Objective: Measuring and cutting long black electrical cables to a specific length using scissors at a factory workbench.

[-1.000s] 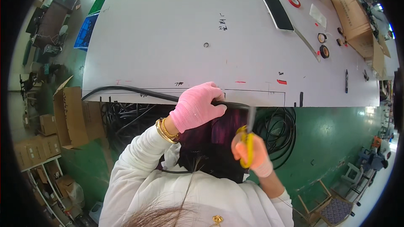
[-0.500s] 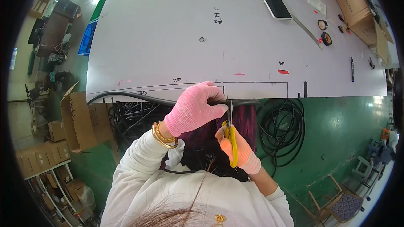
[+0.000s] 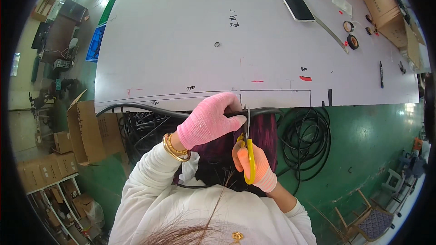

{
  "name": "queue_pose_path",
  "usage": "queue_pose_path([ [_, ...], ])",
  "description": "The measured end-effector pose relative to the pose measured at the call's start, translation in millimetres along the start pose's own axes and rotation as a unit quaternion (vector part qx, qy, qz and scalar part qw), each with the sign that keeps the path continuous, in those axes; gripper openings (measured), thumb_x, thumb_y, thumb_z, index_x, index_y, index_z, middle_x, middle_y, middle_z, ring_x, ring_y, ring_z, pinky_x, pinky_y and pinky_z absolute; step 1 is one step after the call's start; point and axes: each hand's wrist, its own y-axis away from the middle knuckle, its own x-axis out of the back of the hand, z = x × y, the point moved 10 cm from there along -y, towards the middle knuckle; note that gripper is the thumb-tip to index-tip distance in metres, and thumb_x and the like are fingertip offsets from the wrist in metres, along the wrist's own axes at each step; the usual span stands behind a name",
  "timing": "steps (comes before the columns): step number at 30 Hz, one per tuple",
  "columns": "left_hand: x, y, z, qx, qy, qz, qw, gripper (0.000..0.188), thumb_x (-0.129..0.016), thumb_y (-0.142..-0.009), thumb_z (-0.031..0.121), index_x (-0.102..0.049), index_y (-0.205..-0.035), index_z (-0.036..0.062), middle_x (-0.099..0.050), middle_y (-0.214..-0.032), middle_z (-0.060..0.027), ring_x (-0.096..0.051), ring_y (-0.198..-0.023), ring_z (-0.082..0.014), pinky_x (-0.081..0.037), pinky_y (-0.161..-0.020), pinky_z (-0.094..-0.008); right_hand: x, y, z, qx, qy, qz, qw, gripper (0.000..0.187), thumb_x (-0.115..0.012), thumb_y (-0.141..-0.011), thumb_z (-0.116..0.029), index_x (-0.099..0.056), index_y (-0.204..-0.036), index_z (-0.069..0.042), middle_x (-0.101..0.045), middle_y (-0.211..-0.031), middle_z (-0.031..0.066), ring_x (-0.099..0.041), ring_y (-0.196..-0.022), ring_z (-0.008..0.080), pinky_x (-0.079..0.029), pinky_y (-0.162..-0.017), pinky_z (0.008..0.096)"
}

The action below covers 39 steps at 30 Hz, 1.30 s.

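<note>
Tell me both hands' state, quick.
Left hand: closed, holding the black cable.
Right hand: closed, holding the yellow-handled scissors, blades at the cable.

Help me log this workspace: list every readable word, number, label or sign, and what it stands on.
Wording isn't copied here, only located.
Pale tabletop: black handwritten characters, mid-table.
Same tabletop, toward its near edge: black handwritten numbers.
Cardboard box, upper right: print too small to read.
Black cable, yellow-handled scissors: no lettering I can make out.

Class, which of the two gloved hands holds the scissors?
The right hand, in the orange glove, holds the scissors by their yellow handles; the left hand, in pink, grips the black cable.
</note>
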Motion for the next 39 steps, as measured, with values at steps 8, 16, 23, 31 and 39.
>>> queue_pose_path([
  [8, -35, -5, 3, 0.086, 0.203, -0.289, 0.932, 0.048, -0.055, -0.085, 0.001, -0.06, -0.132, 0.0049, -0.074, -0.114, -0.002, -0.059, -0.084, -0.0088, -0.053, -0.076, -0.0279, 7, 10, 1, -0.092, 0.096, 0.039, 0.99, 0.032, -0.068, -0.1, -0.033, -0.055, -0.088, -0.006, -0.054, -0.064, 0.0, -0.05, -0.055, 0.0062, -0.04, -0.05, 0.0266],
  [16, -33, -8, 11, 0.01, 0.243, -0.271, 0.931, 0.044, -0.053, -0.083, -0.002, -0.062, -0.126, -0.0019, -0.074, -0.112, -0.0078, -0.066, -0.104, -0.0105, -0.051, -0.096, -0.0273, 75, 19, -32, 0.097, -0.028, 0.284, 0.954, 0.018, -0.078, -0.082, -0.004, -0.068, -0.095, 0.0, -0.069, -0.083, 0.0073, -0.058, -0.065, 0.0111, -0.047, -0.058, 0.0264],
  [23, 5, 41, 30, -0.003, 0.217, -0.195, 0.956, 0.055, -0.054, -0.084, -0.005, -0.053, -0.138, -0.0019, -0.071, -0.116, -0.0111, -0.066, -0.105, -0.0138, -0.051, -0.096, -0.0283, 78, -4, -100, 0.263, 0.414, 0.26, 0.832, 0.034, -0.088, -0.066, -0.007, -0.075, -0.097, -0.011, -0.065, -0.075, 0.0028, -0.05, -0.063, 0.0235, -0.041, -0.062, 0.0333],
  [31, 166, 159, -8, 0.141, -0.325, 0.339, 0.871, 0.072, -0.075, -0.076, 0.004, -0.051, -0.144, 0.0025, -0.061, -0.134, -0.0201, -0.06, -0.116, -0.0355, -0.049, -0.101, -0.045, 39, -6, -128, 0.286, 0.45, 0.214, 0.818, 0.03, -0.089, -0.067, -0.009, -0.075, -0.093, -0.013, -0.058, -0.067, -0.0025, -0.044, -0.061, 0.0185, -0.04, -0.062, 0.0309],
  [39, 16, 55, 13, -0.096, 0.398, 0.044, 0.911, 0.029, -0.051, -0.102, 0.008, -0.063, -0.128, 0.001, -0.067, -0.123, -0.0084, -0.062, -0.076, -0.0118, -0.051, -0.071, -0.025, -6, -8, -147, 0.34, 0.466, 0.226, 0.785, 0.026, -0.088, -0.067, -0.009, -0.065, -0.079, -0.007, -0.053, -0.063, 0.007, -0.046, -0.057, 0.0294, -0.039, -0.055, 0.0381],
])
